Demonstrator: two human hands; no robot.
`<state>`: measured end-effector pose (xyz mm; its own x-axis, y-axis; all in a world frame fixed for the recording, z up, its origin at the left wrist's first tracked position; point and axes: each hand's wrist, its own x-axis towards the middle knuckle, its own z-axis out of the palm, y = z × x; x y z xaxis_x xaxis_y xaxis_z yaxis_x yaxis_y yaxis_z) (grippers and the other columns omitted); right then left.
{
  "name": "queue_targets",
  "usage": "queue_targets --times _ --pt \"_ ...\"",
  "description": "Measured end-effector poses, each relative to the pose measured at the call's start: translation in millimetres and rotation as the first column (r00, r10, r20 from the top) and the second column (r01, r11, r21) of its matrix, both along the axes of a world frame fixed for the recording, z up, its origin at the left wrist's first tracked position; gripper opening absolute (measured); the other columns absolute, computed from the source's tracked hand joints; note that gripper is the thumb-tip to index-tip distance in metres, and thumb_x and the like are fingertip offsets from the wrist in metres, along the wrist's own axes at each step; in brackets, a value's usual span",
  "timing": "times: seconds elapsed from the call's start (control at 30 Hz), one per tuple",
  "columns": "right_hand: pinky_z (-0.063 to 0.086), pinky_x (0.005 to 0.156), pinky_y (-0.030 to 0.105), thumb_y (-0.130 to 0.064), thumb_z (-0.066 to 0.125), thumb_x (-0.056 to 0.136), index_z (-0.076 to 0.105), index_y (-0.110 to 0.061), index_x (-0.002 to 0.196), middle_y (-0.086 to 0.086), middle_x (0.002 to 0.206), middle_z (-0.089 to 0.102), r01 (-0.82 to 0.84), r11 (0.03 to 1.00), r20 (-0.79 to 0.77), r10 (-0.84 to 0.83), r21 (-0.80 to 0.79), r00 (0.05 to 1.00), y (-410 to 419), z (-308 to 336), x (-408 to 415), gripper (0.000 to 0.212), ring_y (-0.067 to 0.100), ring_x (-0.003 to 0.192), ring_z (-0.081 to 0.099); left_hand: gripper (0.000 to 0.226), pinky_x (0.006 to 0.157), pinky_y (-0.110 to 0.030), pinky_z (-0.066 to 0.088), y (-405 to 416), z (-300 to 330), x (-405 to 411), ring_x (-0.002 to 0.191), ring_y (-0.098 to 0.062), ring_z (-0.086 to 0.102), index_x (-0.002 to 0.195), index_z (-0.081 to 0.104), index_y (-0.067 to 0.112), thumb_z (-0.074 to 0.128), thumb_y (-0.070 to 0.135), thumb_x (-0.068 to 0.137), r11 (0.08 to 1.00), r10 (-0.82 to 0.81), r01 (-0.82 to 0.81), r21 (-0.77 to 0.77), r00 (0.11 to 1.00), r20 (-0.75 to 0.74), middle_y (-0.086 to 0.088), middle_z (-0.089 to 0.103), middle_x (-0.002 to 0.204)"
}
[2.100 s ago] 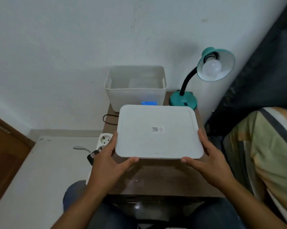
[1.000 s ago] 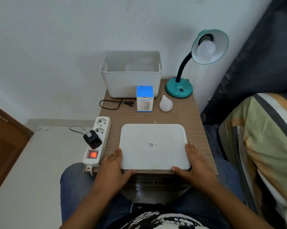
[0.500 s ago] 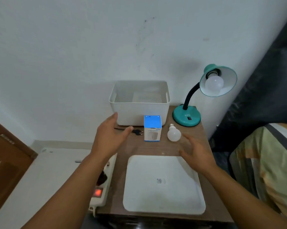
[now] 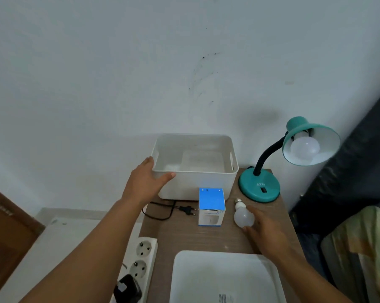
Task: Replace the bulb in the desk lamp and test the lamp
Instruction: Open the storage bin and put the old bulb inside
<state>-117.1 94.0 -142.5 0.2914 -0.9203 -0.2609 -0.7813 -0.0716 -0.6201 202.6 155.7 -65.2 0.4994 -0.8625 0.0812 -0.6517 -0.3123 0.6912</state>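
Note:
A teal desk lamp [image 4: 259, 187] stands at the table's back right, a white bulb [image 4: 305, 149] screwed into its shade. A loose white bulb [image 4: 242, 216] lies on the wooden table beside a blue and white bulb box [image 4: 211, 206]. My right hand [image 4: 264, 231] touches the loose bulb from the right, fingers spread, not closed around it. My left hand [image 4: 147, 184] rests open against the front left corner of the white bin [image 4: 195, 167]. The lamp's black plug [image 4: 187, 209] lies unplugged on the table.
A white lid [image 4: 226, 278] lies flat at the table's near edge. A white power strip [image 4: 141, 262] with a black adapter [image 4: 127, 288] lies at the table's left edge. Striped bedding [image 4: 359, 248] is at the right, a brown door [image 4: 5, 226] at the left.
Both hands set the white lid down on the table and let go. The left hand then reached to the bin's corner and the right hand reached to the loose bulb.

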Motion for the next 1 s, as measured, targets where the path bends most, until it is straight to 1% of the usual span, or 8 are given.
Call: queue_targets --times 0.13,0.27,0.43,0.53,0.6,0.7,0.83,1.0 --pt "0.040 0.090 0.024 -0.030 0.066 0.090 0.042 -0.031 0.143 -0.006 0.130 0.058 -0.015 1.000 0.040 0.016 -0.024 0.999 5.3 7.2 -6.4 0.058 0.008 0.106 0.052 0.043 0.064 -0.016 0.043 -3.7 -3.8 2.5 0.092 -0.007 0.062 0.115 0.061 0.023 0.071 0.050 0.083 0.998 0.045 -0.047 -0.046 0.997 -0.058 0.010 0.066 0.104" --pt "0.036 0.093 0.020 -0.026 0.071 0.087 0.049 -0.037 0.135 -0.018 0.126 0.053 0.001 0.988 0.164 0.025 -0.157 0.986 16.2 31.9 -9.5 0.055 0.004 0.108 0.051 0.063 0.067 -0.006 0.038 -3.7 -4.9 2.3 0.095 -0.004 0.056 0.136 0.055 0.020 0.074 0.047 0.082 0.995 0.057 -0.063 -0.077 0.995 -0.081 0.013 0.061 0.115" --pt "0.042 0.083 0.009 -0.026 0.076 0.080 0.049 -0.049 0.128 -0.035 0.109 0.051 -0.009 0.925 0.228 0.103 -0.379 0.968 13.7 83.6 -8.3 0.060 -0.009 0.101 0.057 0.076 0.070 -0.013 0.036 -4.5 -5.0 3.5 0.095 -0.005 0.049 0.143 0.049 0.013 0.076 0.046 0.080 0.993 0.081 -0.088 -0.078 0.993 -0.080 -0.005 0.065 0.126" --pt "0.042 0.073 0.003 -0.031 0.074 0.081 0.046 -0.050 0.127 -0.035 0.106 0.051 -0.028 0.897 0.228 0.142 -0.441 0.963 -3.3 107.9 5.9 0.058 -0.014 0.100 0.054 0.080 0.069 -0.011 0.036 -4.6 -5.7 3.9 0.095 -0.005 0.050 0.145 0.046 0.014 0.077 0.047 0.079 0.992 0.086 -0.094 -0.081 0.992 -0.095 -0.005 0.065 0.126" --pt "0.041 0.076 0.008 -0.033 0.074 0.082 0.048 -0.046 0.131 -0.029 0.107 0.054 -0.038 0.882 0.214 0.155 -0.470 0.965 -20.3 116.9 20.2 0.057 -0.009 0.097 0.055 0.083 0.070 -0.012 0.038 -5.5 -6.1 5.9 0.098 -0.010 0.054 0.146 0.044 0.015 0.076 0.050 0.078 0.993 0.093 -0.099 -0.063 0.992 -0.091 -0.005 0.064 0.128" --pt "0.041 0.080 0.021 -0.034 0.073 0.084 0.049 -0.041 0.137 -0.018 0.113 0.057 -0.114 0.875 0.112 0.187 -0.471 0.976 -51.7 119.0 44.6 0.059 0.003 0.094 0.054 0.085 0.079 -0.019 0.041 -6.6 -5.6 9.2 0.099 -0.010 0.055 0.147 0.043 0.017 0.076 0.052 0.077 0.994 0.092 -0.097 -0.048 0.992 -0.091 -0.006 0.064 0.129" --pt "0.043 0.083 0.034 -0.039 0.071 0.083 0.047 -0.044 0.137 -0.007 0.121 0.061 -0.251 0.871 -0.101 0.230 -0.422 0.968 -92.8 110.5 75.4 0.059 0.017 0.106 0.051 0.085 0.079 -0.020 0.041 -6.6 -5.3 9.3 0.098 -0.008 0.051 0.148 0.041 0.018 0.076 0.051 0.077 0.993 0.101 -0.107 -0.045 0.987 -0.123 -0.006 0.063 0.130" --pt "0.043 0.089 0.037 -0.042 0.072 0.080 0.048 -0.041 0.136 -0.007 0.122 0.064 -0.407 0.858 -0.382 0.279 -0.314 0.881 -116.4 102.2 101.2 0.060 0.021 0.110 0.050 0.087 0.083 -0.022 0.042 -7.3 -7.6 11.1 0.115 -0.020 0.059 0.148 0.042 0.019 0.076 0.053 0.076 0.993 0.112 -0.116 -0.029 0.987 -0.117 -0.007 0.063 0.130"
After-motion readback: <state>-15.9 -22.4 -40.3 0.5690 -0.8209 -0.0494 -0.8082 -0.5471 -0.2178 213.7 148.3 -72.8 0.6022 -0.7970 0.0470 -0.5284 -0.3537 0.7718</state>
